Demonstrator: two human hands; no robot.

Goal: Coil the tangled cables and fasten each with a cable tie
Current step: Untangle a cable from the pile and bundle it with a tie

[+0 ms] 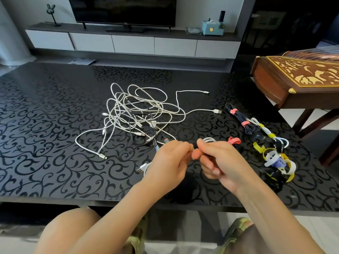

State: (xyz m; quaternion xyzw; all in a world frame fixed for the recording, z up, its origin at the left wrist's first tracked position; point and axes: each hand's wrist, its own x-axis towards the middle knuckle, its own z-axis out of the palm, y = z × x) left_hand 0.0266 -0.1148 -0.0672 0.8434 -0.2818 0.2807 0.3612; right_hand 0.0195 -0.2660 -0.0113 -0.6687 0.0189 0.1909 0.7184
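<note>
A tangle of white and dark cables (139, 114) lies in the middle of the black patterned table (45, 125). My left hand (168, 164) and my right hand (220, 160) meet above the table's front part and together hold a small white cable coil (209, 139), whose loops show above my right fingers. A white USB plug (142, 168) sticks out left of my left hand. To the right lie a dark cable bundle with pink ties (242, 120) and a white bundle with yellow ties (266, 132). Loose cable ties (277, 162), yellow, white and purple, lie near them, and a pink tie (234, 141).
A carved wooden instrument (297, 77) on a stand stands past the table's right edge. Behind the table are a TV (122, 10) and a low white cabinet (132, 44). My knees show below the table's front edge.
</note>
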